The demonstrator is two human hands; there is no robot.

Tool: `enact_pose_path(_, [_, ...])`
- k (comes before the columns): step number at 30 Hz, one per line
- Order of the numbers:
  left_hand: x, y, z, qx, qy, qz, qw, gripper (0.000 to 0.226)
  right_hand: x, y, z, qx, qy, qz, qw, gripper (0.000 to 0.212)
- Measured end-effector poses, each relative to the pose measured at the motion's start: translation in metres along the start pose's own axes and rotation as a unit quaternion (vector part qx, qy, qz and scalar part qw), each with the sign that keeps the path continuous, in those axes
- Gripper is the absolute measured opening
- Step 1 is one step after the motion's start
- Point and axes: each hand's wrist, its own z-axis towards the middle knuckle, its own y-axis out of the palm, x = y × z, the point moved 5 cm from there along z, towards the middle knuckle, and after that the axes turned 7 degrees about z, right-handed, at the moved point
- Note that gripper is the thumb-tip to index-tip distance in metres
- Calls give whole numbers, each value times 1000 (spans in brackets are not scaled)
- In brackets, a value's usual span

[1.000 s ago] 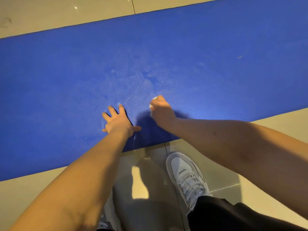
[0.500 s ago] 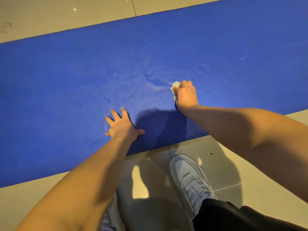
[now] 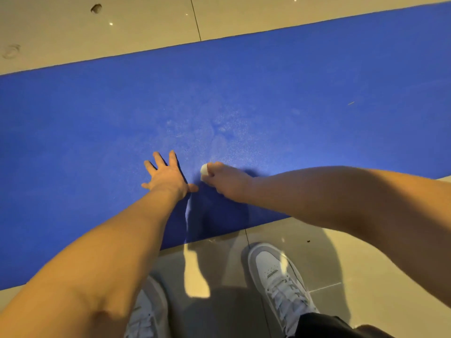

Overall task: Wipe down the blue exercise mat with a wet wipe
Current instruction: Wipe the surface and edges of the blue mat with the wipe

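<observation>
A long blue exercise mat [image 3: 317, 93] lies across the tiled floor, with a paler, dusty-looking patch near its middle. My left hand [image 3: 166, 175] lies flat on the mat with fingers spread, close to the near edge. Just to its right, my right hand [image 3: 225, 179] grips a small bunched white wet wipe [image 3: 204, 170] and holds it down on the mat. Only a bit of the wipe shows past the fingers.
Beige floor tiles [image 3: 329, 252] border the mat on both long sides. My two white sneakers, one at the right [image 3: 278, 276] and one at the left [image 3: 148, 311], stand on the tiles just short of the mat's near edge. A small speck [image 3: 351, 103] lies on the mat at right.
My right hand with the wipe swept out to the right and farther up the mat, then came back left and nearer, ending beside my left hand. The left hand stayed planted.
</observation>
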Motion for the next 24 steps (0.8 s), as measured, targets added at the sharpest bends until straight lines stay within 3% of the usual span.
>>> enact_pose_path(3, [-4, 3, 3, -1, 1, -15, 1000, 131, 24, -28, 1, 51, -8, -97, 994, 20])
enact_pose_path(5, [-5, 4, 4, 2, 0, -16, 1000, 131, 49, -54, 5, 126, 74, -78, 986, 19])
enact_pose_path(8, [-4, 2, 4, 7, -1, -11, 1000, 131, 93, -74, 3, 244, 201, 44, 948, 18])
enact_pose_path(11, [0, 1, 6, 5, -1, -7, 1000, 130, 92, -70, 7, 293, 213, 29, 932, 17])
enact_pose_path(15, [1, -1, 9, 1, -9, 35, 999, 131, 55, -30, 28, 203, 120, -149, 960, 15])
enact_pose_path(16, [2, -2, 10, -1, -11, 39, 999, 132, 38, -18, 33, 165, 86, -225, 957, 11])
enact_pose_path(18, [2, -3, 11, -1, -15, 38, 999, 134, 13, 13, 32, 50, 43, -274, 960, 12])
enact_pose_path(21, [0, -2, 11, 4, -13, 38, 999, 137, 4, 19, 31, 8, -21, -213, 977, 14])
enact_pose_path(24, [-1, -2, 12, 5, -10, 41, 999, 137, 20, -15, 35, 61, -27, -96, 993, 14])
